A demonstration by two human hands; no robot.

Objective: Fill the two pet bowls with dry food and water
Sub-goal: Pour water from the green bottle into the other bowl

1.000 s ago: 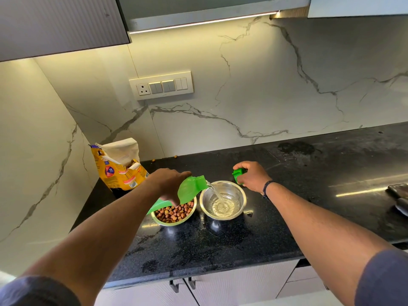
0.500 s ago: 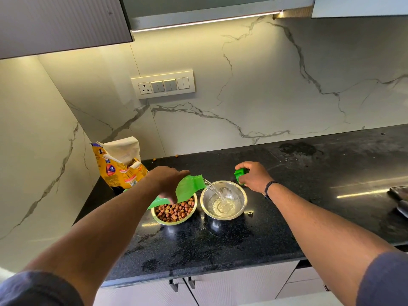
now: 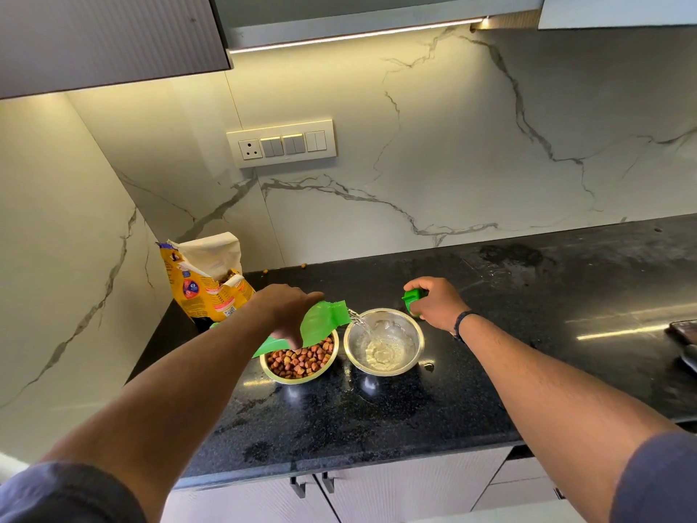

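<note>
Here, seen from a head-worn camera, a person pours water at a black speckled surface [image 3: 377, 428]. The left hand [image 3: 286, 307] is wrapped around a green bottle [image 3: 320, 326], tipped on its side with its mouth toward 3 o'clock, and a thin stream of water [image 3: 362, 324] falls from it. The stream lands in the water bowl [image 3: 384, 343], a steel bowl holding a shallow, rippling pool. Touching or just beside it, at its 9 o'clock, sits the food bowl [image 3: 300, 362], heaped with brown kibble; the bottle's body hangs over part of it. The right hand [image 3: 437, 302], at the water bowl's 1 o'clock, is closed around a small green cap [image 3: 411, 298].

The risk, as I judge it, is the low fill and the narrow stream: tilting harder could send water over the near rim, or sideways onto the kibble, since the bottle crosses above the food. Wet patches already shine on the surface near both bowls.

At 10 o'clock from the bowls, an opened yellow food bag [image 3: 207, 281] stands in the corner. A few stray kibble pieces lie along the back edge. Behind rises a white marble-look wall with a switch panel [image 3: 281, 143], lit by a strip under dark cupboards. Pale cabinet doors run below.
</note>
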